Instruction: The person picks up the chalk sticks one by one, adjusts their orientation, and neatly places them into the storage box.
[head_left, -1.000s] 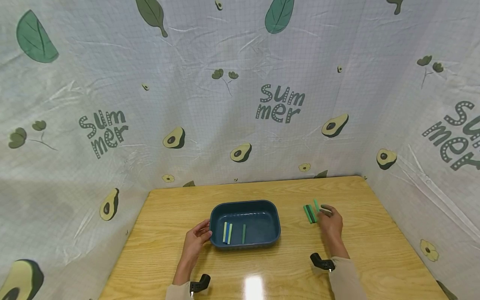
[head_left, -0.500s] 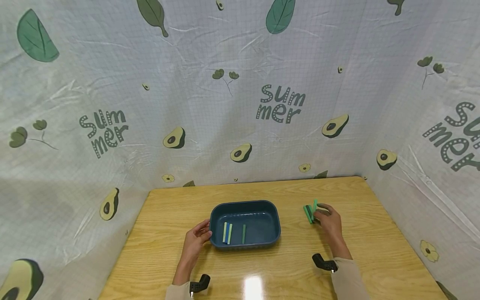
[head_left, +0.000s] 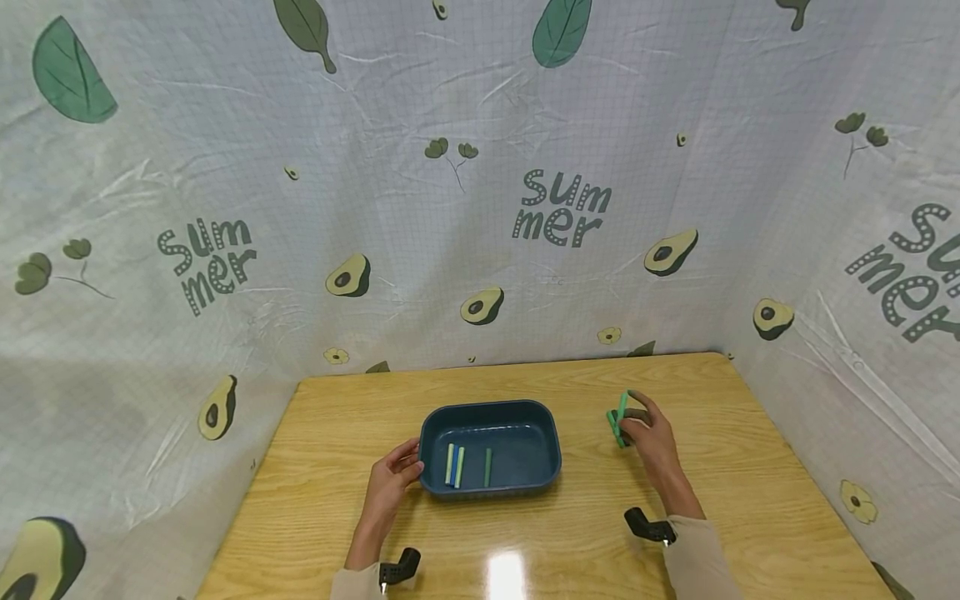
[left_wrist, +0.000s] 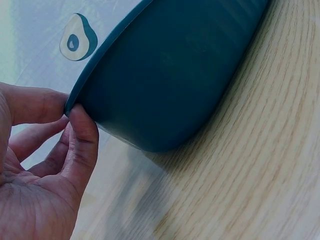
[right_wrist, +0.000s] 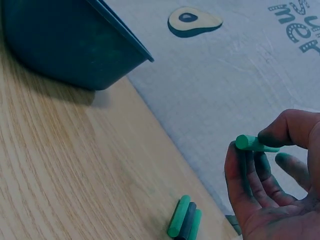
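Observation:
My left hand (head_left: 390, 485) pinches the left rim of a dark blue plastic tray (head_left: 522, 457), thumb and index finger meeting there in the left wrist view. In the tray, two pale chalk sticks with a blue chalk (head_left: 454, 467) between them lie to the left, and a dark green chalk (head_left: 487, 468) lies apart. Raised over the table, a green chalk stick (right_wrist: 247, 143) is pinched in my right hand (head_left: 657, 440), whose fingertips are smudged green. Below it on the table, a dark chalk (right_wrist: 186, 222) lies between two green chalks (right_wrist: 179, 216).
A wooden table (head_left: 585, 533) carries everything. White sheeting (head_left: 405, 208) with avocado and leaf prints hangs along the back and both sides. Small black cameras (head_left: 649, 527) are strapped at both wrists.
My right hand has pinched the loose green chalk, tilted it upright and lifted it leftward over the remaining chalks. The left hand and the tray have stayed in place.

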